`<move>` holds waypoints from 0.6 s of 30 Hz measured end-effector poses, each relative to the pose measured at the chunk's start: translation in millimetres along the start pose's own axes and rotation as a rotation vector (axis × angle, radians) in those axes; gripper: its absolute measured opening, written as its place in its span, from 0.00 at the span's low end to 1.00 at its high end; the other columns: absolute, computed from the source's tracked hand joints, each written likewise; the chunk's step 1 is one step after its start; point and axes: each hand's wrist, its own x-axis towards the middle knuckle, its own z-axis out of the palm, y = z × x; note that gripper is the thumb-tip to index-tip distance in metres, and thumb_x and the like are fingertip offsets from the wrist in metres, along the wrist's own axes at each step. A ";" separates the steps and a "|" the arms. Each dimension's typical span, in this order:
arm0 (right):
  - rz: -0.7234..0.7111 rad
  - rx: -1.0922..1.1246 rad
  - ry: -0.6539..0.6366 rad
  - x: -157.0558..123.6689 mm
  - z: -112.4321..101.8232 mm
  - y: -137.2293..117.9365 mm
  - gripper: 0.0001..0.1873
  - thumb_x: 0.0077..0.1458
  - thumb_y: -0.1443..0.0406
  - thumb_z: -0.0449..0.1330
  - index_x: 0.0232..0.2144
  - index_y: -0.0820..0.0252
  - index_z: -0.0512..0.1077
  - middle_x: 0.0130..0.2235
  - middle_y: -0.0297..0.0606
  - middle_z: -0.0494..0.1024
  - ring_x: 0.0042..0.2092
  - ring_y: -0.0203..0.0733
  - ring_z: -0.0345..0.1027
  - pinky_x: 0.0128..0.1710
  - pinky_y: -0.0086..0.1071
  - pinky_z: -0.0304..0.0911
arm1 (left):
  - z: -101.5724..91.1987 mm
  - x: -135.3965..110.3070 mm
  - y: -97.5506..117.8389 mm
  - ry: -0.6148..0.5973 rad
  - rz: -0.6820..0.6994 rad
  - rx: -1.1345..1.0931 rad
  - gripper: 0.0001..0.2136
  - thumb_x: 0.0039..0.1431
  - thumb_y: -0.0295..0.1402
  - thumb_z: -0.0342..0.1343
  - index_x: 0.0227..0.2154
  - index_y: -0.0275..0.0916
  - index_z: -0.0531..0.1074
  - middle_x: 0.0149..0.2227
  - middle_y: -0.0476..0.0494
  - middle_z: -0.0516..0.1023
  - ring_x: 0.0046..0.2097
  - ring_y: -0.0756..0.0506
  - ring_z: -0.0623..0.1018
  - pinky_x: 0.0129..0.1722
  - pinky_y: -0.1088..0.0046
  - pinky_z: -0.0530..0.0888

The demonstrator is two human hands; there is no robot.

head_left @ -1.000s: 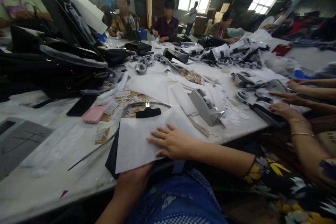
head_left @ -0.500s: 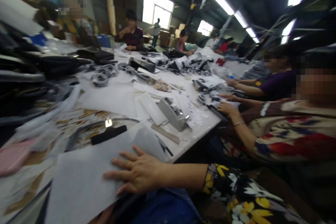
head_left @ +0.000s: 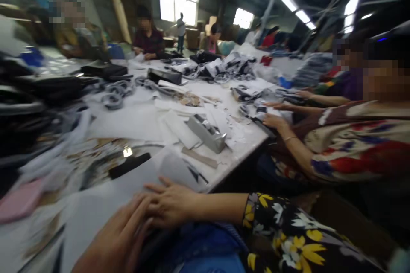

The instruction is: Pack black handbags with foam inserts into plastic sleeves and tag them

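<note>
At the near edge of the table [head_left: 243,143], right in front of your body, you have a white sheet [head_left: 96,204] lying across what looks like a black bag [head_left: 130,166]. Your right hand [head_left: 173,204] is open, palm down, fingers reaching over the sheet, and that flat press looks meant to keep the paper from sliding. Your left hand [head_left: 117,232] comes in from below, also open, its fingers stretched out and overlapping the right one's fingertips in this view; whether it touches the paper or the other hand, you can't tell through the blur. Neither one shows a grip on anything.

Now look at that sheet: pale, smooth, slightly see-through, mostly flat, its far right corner curving up. Past its far edge pokes a black tab of the bag, and just beyond it a bright gold-coloured clasp [head_left: 127,151] catches the light. Ahead and to your right sits a grey tape dispenser [head_left: 206,132], probably parked there for easy reach, a brown strip [head_left: 199,157] lying just on your side of it.
</note>
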 end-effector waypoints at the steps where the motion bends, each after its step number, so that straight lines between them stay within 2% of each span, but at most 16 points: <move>1: 0.018 0.102 0.029 0.4 1.7 1.4 0.30 0.69 0.50 0.45 0.67 0.53 0.54 0.69 0.40 0.57 0.69 0.54 0.49 0.67 0.57 0.45 | -12.7 -9.7 -4.1 -0.072 -0.017 0.071 0.23 0.67 0.42 0.47 0.63 0.47 0.63 0.56 0.41 0.76 0.52 0.39 0.79 0.53 0.59 0.76; 2: 0.023 0.193 0.047 1.2 3.3 3.8 0.32 0.68 0.49 0.47 0.68 0.55 0.52 0.69 0.42 0.56 0.70 0.55 0.47 0.67 0.58 0.42 | -21.5 -16.8 -6.7 -0.118 -0.044 0.126 0.23 0.68 0.41 0.46 0.64 0.43 0.61 0.57 0.39 0.76 0.52 0.38 0.79 0.53 0.58 0.76; 3: 0.035 0.281 0.059 2.0 4.8 6.8 0.34 0.67 0.49 0.49 0.69 0.58 0.51 0.69 0.45 0.57 0.70 0.55 0.46 0.68 0.57 0.40 | -26.4 -21.7 -8.2 -0.110 -0.070 0.160 0.24 0.68 0.41 0.47 0.64 0.39 0.60 0.56 0.36 0.77 0.52 0.38 0.79 0.52 0.57 0.77; 5: 0.050 0.431 0.093 2.7 6.4 13.6 0.37 0.65 0.50 0.53 0.68 0.61 0.50 0.68 0.49 0.59 0.70 0.52 0.47 0.69 0.54 0.38 | -28.4 -27.1 -9.6 -0.117 -0.118 0.170 0.24 0.68 0.39 0.49 0.64 0.37 0.60 0.56 0.36 0.76 0.55 0.39 0.78 0.55 0.58 0.75; 8: 0.050 0.571 0.134 0.4 5.3 20.4 0.31 0.65 0.57 0.56 0.65 0.59 0.56 0.65 0.47 0.62 0.68 0.45 0.52 0.70 0.49 0.40 | -25.1 -29.6 -8.5 -0.124 -0.185 0.093 0.21 0.67 0.36 0.51 0.61 0.39 0.62 0.57 0.39 0.76 0.57 0.42 0.76 0.59 0.60 0.72; 12: 0.030 0.556 0.151 -2.1 5.0 20.5 0.18 0.67 0.64 0.53 0.57 0.56 0.66 0.61 0.45 0.67 0.66 0.43 0.55 0.69 0.49 0.42 | -24.7 -32.0 -7.1 -0.142 -0.195 0.015 0.16 0.67 0.35 0.52 0.56 0.42 0.68 0.58 0.42 0.75 0.59 0.42 0.74 0.61 0.57 0.70; 18: 0.028 0.451 0.148 0.3 8.1 18.0 0.15 0.67 0.67 0.51 0.54 0.58 0.68 0.58 0.46 0.69 0.65 0.44 0.56 0.68 0.50 0.45 | -23.4 -33.3 -7.7 -0.165 -0.199 0.017 0.14 0.67 0.33 0.51 0.54 0.41 0.70 0.58 0.41 0.75 0.60 0.41 0.74 0.60 0.54 0.71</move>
